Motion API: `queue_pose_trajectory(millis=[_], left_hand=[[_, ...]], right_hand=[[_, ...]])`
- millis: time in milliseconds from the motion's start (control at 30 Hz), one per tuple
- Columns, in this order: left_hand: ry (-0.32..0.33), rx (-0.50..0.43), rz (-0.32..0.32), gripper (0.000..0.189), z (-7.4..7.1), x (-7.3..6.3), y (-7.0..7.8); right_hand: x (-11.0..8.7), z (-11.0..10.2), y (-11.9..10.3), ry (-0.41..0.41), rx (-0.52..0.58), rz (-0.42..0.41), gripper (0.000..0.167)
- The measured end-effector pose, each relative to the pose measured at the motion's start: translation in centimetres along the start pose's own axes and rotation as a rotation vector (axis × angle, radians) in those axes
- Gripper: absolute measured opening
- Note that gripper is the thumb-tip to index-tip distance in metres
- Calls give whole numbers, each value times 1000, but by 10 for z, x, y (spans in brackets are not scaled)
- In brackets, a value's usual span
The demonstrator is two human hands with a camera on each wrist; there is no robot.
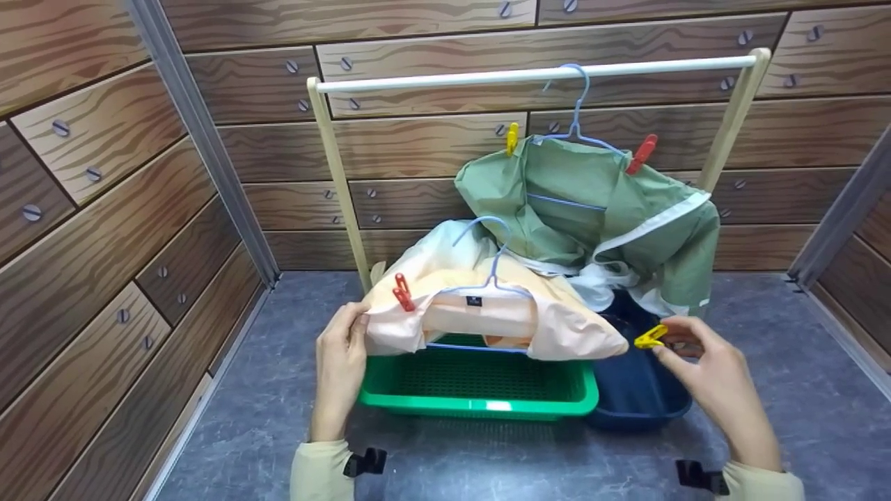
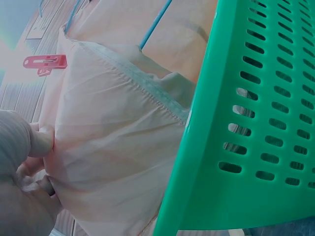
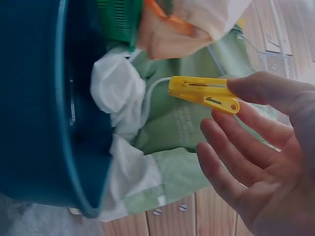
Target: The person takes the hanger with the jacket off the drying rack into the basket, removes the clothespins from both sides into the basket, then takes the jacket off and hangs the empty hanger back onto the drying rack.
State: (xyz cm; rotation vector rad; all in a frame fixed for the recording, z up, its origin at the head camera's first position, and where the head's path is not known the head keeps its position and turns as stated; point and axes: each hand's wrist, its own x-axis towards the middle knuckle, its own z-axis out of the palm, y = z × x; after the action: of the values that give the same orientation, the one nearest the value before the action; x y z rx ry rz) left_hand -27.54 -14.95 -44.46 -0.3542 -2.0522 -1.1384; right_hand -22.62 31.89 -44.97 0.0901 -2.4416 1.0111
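A pale peach jacket point(image 1: 571, 323) hangs on a blue hanger point(image 1: 493, 268) above a green basket point(image 1: 480, 405). My left hand point(image 1: 341, 355) pinches its left shoulder, with the cloth between thumb and fingers in the left wrist view. A red clothespin point(image 1: 402, 292) clips that shoulder to the hanger. My right hand point(image 1: 710, 369) pinches a yellow clothespin point(image 3: 202, 91) by its handles, just right of the jacket's other shoulder and apart from it. The hanger's hook stands free of the rail.
Behind, a green jacket point(image 1: 571, 167) hangs from the white rail point(image 1: 445, 80), clipped by a yellow clothespin point(image 1: 512, 139) and a red clothespin point(image 1: 642, 154). A dark blue tub point(image 1: 644, 410) stands right of the basket. Wood-patterned panels point(image 1: 264, 153) enclose the grey floor point(image 1: 230, 390).
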Motion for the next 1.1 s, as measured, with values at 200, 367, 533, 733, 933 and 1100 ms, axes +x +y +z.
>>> queue_pose_trajectory(millis=[200,367,533,733,933,1100], left_hand=[[4,6,-18,8,-2,-1,0],[-5,3,-29,9,-2,-3,-2],[-10,7,-47,9,0,-3,-6],[-5,2,-56,9,3,-2,-10],[-5,8,-63,10,4,-1,-10],[-11,19,-62,10,3,0,-8]], right_hand=[[3,8,3,-18,-35,47,44],[1,8,-13,4,5,2,43],[-7,3,-62,110,136,-180,36],[-5,30,-122,40,180,-474,40],[14,70,-172,-166,100,-682,36],[26,94,-207,-243,8,-816,39]])
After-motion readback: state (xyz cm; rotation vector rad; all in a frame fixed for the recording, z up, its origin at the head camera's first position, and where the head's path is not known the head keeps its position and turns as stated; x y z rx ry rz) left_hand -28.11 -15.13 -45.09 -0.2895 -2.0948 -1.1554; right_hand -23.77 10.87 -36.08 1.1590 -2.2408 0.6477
